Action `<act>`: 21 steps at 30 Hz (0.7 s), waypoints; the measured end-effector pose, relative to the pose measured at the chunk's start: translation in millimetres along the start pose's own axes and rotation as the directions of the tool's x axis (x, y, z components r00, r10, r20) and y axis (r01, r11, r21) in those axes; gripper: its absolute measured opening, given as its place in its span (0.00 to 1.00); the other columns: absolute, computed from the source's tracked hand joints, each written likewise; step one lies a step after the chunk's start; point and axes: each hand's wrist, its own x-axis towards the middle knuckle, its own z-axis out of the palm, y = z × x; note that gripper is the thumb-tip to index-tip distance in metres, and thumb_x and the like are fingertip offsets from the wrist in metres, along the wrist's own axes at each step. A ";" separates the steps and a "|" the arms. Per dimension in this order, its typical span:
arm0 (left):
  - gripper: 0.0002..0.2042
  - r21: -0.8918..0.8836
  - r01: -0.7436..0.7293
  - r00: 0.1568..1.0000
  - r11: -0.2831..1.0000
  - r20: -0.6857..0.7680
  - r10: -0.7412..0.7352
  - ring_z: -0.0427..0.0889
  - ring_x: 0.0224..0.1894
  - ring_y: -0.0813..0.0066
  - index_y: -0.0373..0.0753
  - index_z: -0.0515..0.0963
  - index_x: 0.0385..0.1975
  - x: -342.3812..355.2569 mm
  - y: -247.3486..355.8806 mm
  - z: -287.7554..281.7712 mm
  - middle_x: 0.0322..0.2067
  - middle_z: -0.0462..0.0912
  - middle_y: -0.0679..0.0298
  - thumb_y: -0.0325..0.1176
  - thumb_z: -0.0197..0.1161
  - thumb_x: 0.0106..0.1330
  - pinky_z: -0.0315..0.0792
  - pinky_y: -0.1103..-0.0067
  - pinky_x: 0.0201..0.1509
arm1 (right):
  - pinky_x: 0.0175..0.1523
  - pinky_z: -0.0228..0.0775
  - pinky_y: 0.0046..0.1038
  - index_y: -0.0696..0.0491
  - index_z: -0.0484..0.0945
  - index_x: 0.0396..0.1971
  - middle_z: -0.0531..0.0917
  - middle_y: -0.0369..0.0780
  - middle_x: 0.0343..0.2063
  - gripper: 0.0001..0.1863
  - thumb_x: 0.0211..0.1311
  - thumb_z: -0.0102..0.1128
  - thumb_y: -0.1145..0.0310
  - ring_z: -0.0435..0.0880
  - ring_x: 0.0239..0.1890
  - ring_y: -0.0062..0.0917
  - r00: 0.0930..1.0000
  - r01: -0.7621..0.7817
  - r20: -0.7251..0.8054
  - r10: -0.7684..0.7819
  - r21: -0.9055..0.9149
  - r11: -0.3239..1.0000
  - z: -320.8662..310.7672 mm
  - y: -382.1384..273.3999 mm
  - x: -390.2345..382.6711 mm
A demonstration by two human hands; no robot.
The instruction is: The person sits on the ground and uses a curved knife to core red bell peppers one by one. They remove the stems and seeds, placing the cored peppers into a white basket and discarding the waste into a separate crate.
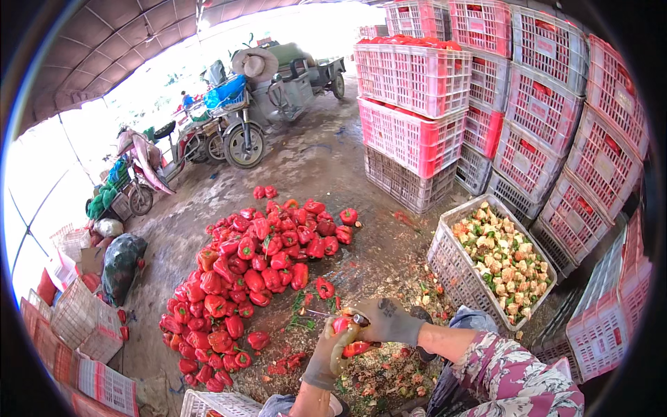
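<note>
A great heap of red peppers (pixel 257 260) at eight o'clock in view, a loaded crate (pixel 458 278) at four! At six, the gloved left hand (pixel 325 356) and right hand (pixel 390 323) sit close together, left fingers curled round one pepper (pixel 340 324), right fingers closed on a slim tool (pixel 360 320).
</note>
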 end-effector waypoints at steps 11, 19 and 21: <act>0.20 0.379 -0.405 0.906 0.832 0.288 0.310 0.78 0.56 0.45 0.32 0.78 0.52 4.3 14.1 -13.7 0.56 0.75 0.43 0.26 0.64 0.58 0.75 0.62 0.57 | 0.39 0.76 0.30 0.54 0.81 0.45 0.85 0.42 0.29 0.23 0.51 0.74 0.58 0.85 0.33 0.26 0.951 -0.292 0.119 0.284 0.647 0.704 -4.4 23.6 -1.0; 0.22 0.534 -0.561 0.828 0.633 0.351 0.438 0.76 0.56 0.36 0.34 0.77 0.53 5.2 4.5 -27.5 0.50 0.81 0.48 0.32 0.64 0.57 0.71 0.52 0.58 | 0.46 0.75 0.28 0.55 0.79 0.49 0.85 0.40 0.37 0.22 0.58 0.69 0.61 0.84 0.38 0.24 0.954 -0.297 0.245 0.174 0.669 0.681 -18.2 21.9 6.4; 0.22 0.576 -0.545 0.839 0.610 0.385 0.385 0.75 0.58 0.37 0.35 0.76 0.54 5.4 5.9 -26.8 0.50 0.82 0.50 0.34 0.62 0.59 0.68 0.52 0.60 | 0.51 0.75 0.30 0.52 0.79 0.53 0.85 0.41 0.42 0.24 0.58 0.68 0.57 0.85 0.43 0.28 0.960 -0.222 0.259 0.110 0.459 0.860 -24.0 20.7 2.7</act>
